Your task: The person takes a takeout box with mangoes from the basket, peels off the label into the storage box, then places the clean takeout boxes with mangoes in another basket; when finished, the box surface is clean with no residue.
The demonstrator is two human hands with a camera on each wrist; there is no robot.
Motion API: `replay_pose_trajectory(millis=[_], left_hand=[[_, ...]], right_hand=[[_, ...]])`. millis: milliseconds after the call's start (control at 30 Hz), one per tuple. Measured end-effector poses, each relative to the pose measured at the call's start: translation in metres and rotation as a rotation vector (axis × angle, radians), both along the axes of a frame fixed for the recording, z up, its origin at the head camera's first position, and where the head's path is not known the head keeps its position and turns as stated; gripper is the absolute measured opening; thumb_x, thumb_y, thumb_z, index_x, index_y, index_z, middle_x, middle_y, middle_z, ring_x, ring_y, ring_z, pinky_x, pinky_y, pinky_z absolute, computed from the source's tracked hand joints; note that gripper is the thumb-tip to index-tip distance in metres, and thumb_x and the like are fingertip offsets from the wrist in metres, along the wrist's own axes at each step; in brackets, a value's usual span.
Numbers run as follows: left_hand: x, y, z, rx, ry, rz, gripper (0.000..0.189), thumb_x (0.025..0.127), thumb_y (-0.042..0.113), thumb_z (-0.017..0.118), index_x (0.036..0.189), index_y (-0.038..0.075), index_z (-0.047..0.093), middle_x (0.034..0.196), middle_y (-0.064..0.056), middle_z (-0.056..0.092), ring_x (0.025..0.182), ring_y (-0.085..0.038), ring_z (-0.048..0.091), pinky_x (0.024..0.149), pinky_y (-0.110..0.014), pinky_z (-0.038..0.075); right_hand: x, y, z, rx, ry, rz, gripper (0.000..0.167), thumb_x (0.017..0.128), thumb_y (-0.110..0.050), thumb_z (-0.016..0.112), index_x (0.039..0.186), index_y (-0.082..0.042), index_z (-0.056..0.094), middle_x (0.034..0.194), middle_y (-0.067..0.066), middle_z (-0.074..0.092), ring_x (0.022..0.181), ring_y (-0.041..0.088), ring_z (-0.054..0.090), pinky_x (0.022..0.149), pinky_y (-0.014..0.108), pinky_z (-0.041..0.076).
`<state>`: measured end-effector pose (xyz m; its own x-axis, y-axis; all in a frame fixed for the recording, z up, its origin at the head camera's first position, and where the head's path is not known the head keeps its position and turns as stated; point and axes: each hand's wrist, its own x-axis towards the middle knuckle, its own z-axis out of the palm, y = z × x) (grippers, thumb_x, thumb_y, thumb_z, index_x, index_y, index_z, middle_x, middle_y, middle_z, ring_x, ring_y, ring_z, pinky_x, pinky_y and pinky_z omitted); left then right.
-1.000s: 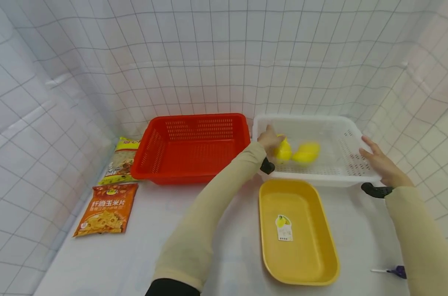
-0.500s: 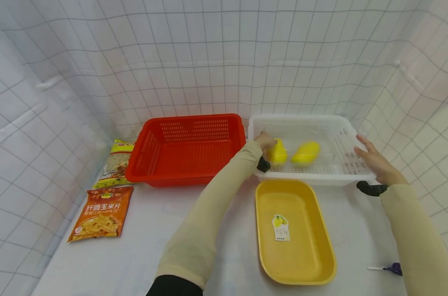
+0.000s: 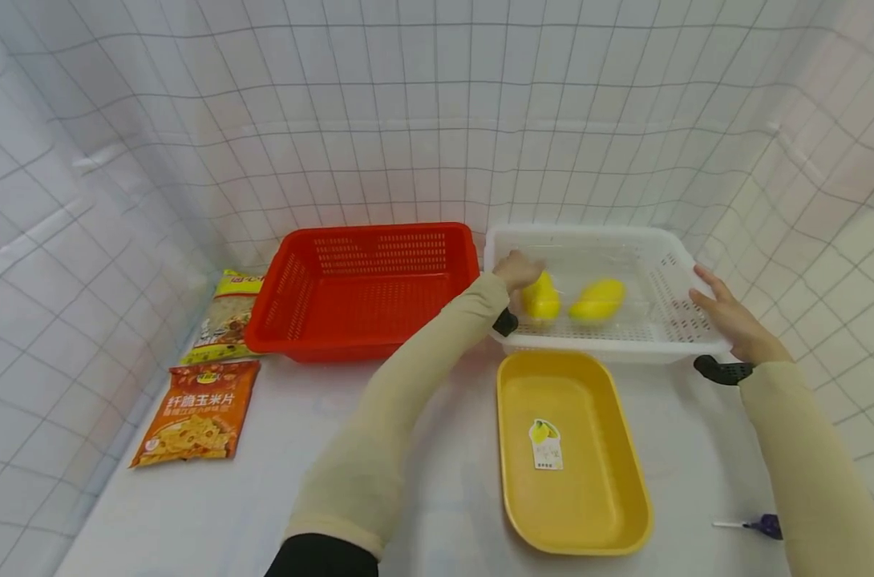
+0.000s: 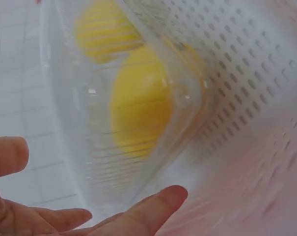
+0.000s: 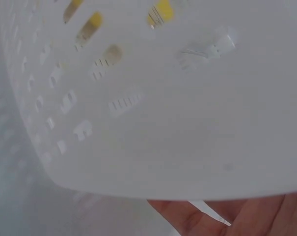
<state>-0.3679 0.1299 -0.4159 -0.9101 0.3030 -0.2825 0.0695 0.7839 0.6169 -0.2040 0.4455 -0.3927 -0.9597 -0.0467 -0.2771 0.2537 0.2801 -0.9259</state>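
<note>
A clear plastic box [image 4: 96,169] with two yellow, lemon-like fruits [image 3: 599,300] in it lies inside the white perforated basket [image 3: 610,349]. Over the basket's left end, my left hand [image 3: 518,270] hovers beside the box. The left wrist view shows its fingers [image 4: 150,211] spread out and holding nothing, just short of a box corner. At the basket's right end is my right hand [image 3: 743,320], thumb and fingers extended at the outside of the end wall. Whether it bears weight there is unclear. In the right wrist view the basket wall hides part of that hand.
Left of the white basket stands a red perforated basket [image 3: 365,349]. In front lies a shallow yellow tray [image 3: 588,501] with a lemon sticker [image 3: 547,445]. Two snack bags, one orange [image 3: 200,413] and one yellow-green [image 3: 229,316], lie far left. A small purple-ended stick [image 3: 767,526] lies near the right sleeve.
My left hand has drawn back a little from the clear box toward the left. The right-hand fruit, blurred a second ago, is now still. My right hand stays at the basket's end.
</note>
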Motion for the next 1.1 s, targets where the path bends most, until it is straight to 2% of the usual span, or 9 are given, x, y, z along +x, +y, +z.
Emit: replay_pose_trajectory(millis=[67,100,167,233,467,633,767,933,1100], left_hand=[[0.045,-0.020,0.052,0.017,0.045,-0.047,0.061,0.100,0.043,0.036,0.145,0.001,0.034,0.146,-0.008,0.038,0.127,-0.023,0.042,0.100,-0.031,0.037],[0.062,-0.029,0.071,0.027,0.055,-0.061,0.057,0.101,0.040,0.035,0.146,0.004,0.034,0.147,-0.006,0.038,0.128,-0.021,0.041,0.102,-0.030,0.035],[0.080,-0.044,0.089,0.051,0.116,-0.083,0.053,0.102,0.037,0.034,0.144,0.007,0.038,0.144,-0.004,0.043,0.124,-0.019,0.046,0.099,-0.029,0.038],[0.090,-0.060,0.094,0.098,0.200,-0.111,0.049,0.101,0.040,0.036,0.140,0.012,0.046,0.138,-0.001,0.050,0.118,-0.017,0.051,0.092,-0.028,0.043],[0.127,-0.128,0.081,0.278,0.411,-0.132,0.036,0.097,0.040,0.049,0.114,0.015,0.069,0.089,0.006,0.069,0.080,-0.011,0.061,0.062,-0.026,0.048],[0.154,-0.174,0.059,0.314,0.588,-0.119,0.038,0.093,0.038,0.055,0.066,0.012,0.065,0.049,0.013,0.044,0.049,-0.004,0.042,0.045,-0.024,0.030],[0.175,-0.204,0.042,0.309,0.717,-0.124,0.045,0.091,0.033,0.061,0.051,0.017,0.045,0.050,0.012,0.026,0.049,-0.003,0.027,0.046,-0.024,0.019],[0.203,-0.226,0.024,0.303,0.755,-0.149,0.034,0.088,0.028,0.066,0.056,0.023,0.056,0.049,0.015,0.029,0.046,-0.001,0.029,0.044,-0.021,0.020],[0.225,-0.240,0.008,0.249,0.723,-0.190,0.023,0.087,0.026,0.068,0.064,0.025,0.066,0.050,0.017,0.033,0.046,0.001,0.031,0.043,-0.019,0.023]], right_hand=[[-0.002,0.000,0.000,-0.006,-0.001,0.004,0.064,0.103,-0.038,0.033,0.151,-0.038,-0.009,0.121,0.013,0.036,0.081,0.012,0.062,0.062,0.035,0.056],[-0.003,0.000,0.000,-0.007,0.000,0.006,0.064,0.103,-0.038,0.033,0.151,-0.038,-0.009,0.121,0.012,0.036,0.081,0.012,0.062,0.062,0.035,0.056],[-0.004,0.000,0.000,-0.005,-0.001,0.009,0.064,0.102,-0.039,0.034,0.151,-0.038,-0.008,0.120,0.010,0.037,0.081,0.011,0.062,0.062,0.035,0.055],[-0.004,-0.001,0.000,0.001,0.000,0.010,0.065,0.102,-0.040,0.034,0.151,-0.039,-0.008,0.120,0.009,0.037,0.080,0.011,0.061,0.062,0.035,0.055],[-0.004,0.001,-0.004,0.021,0.014,0.030,0.065,0.101,-0.043,0.035,0.150,-0.040,-0.008,0.116,0.002,0.042,0.079,0.013,0.062,0.061,0.035,0.055],[-0.005,0.007,-0.003,0.063,0.014,0.038,0.065,0.101,-0.043,0.034,0.150,-0.038,-0.009,0.119,0.008,0.038,0.077,0.013,0.062,0.059,0.036,0.055],[-0.004,0.013,-0.004,0.098,0.016,0.030,0.065,0.101,-0.043,0.034,0.150,-0.038,-0.010,0.125,0.015,0.030,0.076,0.011,0.061,0.060,0.036,0.055],[0.006,0.027,-0.003,0.236,0.052,0.036,0.067,0.101,-0.044,0.033,0.151,-0.032,-0.010,0.140,0.030,0.017,0.079,0.012,0.058,0.059,0.034,0.053],[0.016,0.034,0.006,0.561,0.166,0.083,0.067,0.103,-0.040,0.030,0.151,-0.007,-0.002,0.142,0.044,0.006,0.107,0.051,0.043,0.076,0.056,0.045]])
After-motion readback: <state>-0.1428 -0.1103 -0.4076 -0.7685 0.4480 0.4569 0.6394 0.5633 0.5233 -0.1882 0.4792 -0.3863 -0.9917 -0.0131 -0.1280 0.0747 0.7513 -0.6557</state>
